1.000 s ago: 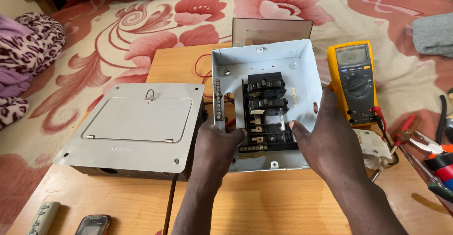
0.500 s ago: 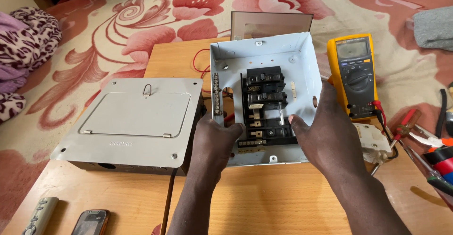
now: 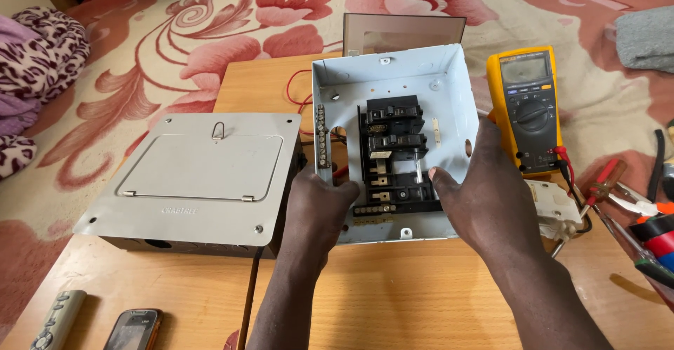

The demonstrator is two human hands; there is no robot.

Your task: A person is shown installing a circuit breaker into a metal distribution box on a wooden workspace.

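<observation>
Since the earlier frame, little has been shifted: the open breaker box [image 3: 393,143] is still held upright on the wooden table [image 3: 393,294]. Its left wall is gripped by the left hand [image 3: 319,206], its right wall by the right hand [image 3: 484,199], fingers curled around the edges. A closed grey cover box [image 3: 193,174] lies just left; a yellow multimeter [image 3: 530,108] stands right.

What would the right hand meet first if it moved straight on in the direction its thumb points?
Probably the black breaker block inside the open metal box: the right hand grips the box's right wall, thumb pointing left inside. Depth is unclear.
</observation>
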